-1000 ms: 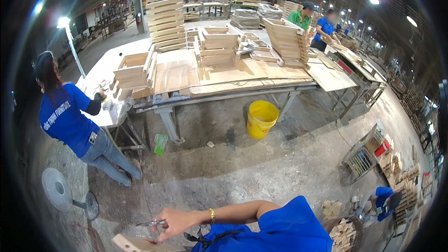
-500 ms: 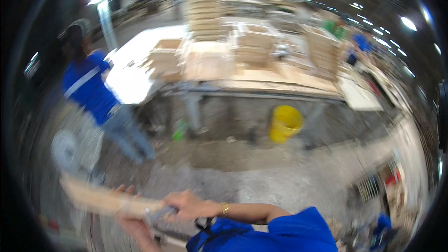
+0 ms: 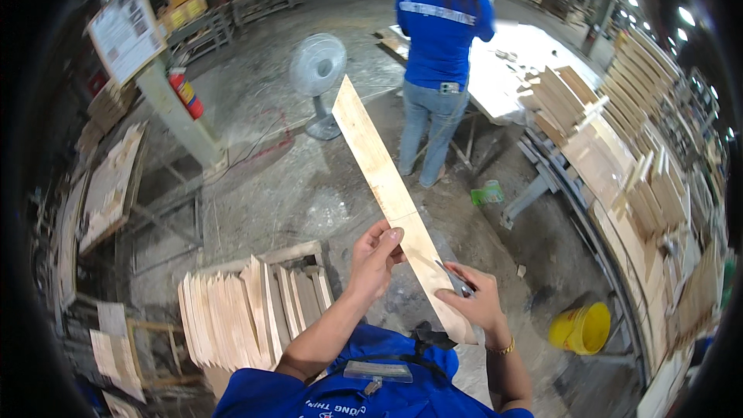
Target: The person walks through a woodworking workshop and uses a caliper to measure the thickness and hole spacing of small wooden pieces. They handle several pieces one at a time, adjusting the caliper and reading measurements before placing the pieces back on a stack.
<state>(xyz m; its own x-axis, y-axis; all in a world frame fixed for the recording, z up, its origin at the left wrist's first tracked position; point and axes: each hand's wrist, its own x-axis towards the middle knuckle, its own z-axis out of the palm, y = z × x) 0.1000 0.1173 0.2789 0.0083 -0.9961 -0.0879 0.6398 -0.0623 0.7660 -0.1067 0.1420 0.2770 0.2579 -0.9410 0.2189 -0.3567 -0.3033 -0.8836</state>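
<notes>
A long, pale wooden board (image 3: 377, 166) slants up and away from my chest, with its far end cut to a point. My left hand (image 3: 374, 260) grips its left edge near the middle, thumb on the top face. Lower down, my right hand (image 3: 478, 299) holds the near end with the thumb on the wood. Between the right fingers sits a slim grey tool (image 3: 458, 280), of a kind I cannot make out. A thin line crosses the board just above my left thumb.
Many similar boards (image 3: 224, 317) stand stacked at lower left. A white fan (image 3: 319, 66) and a person in blue (image 3: 441, 39) are ahead. On the right are a yellow bucket (image 3: 580, 328) and a bench (image 3: 600, 156) with wooden pieces. A post (image 3: 179, 112) carries a fire extinguisher (image 3: 186, 93).
My view has swung left, bringing the fan, post and board stack into sight. The board now points ahead instead of left. Both hands still hold it.
</notes>
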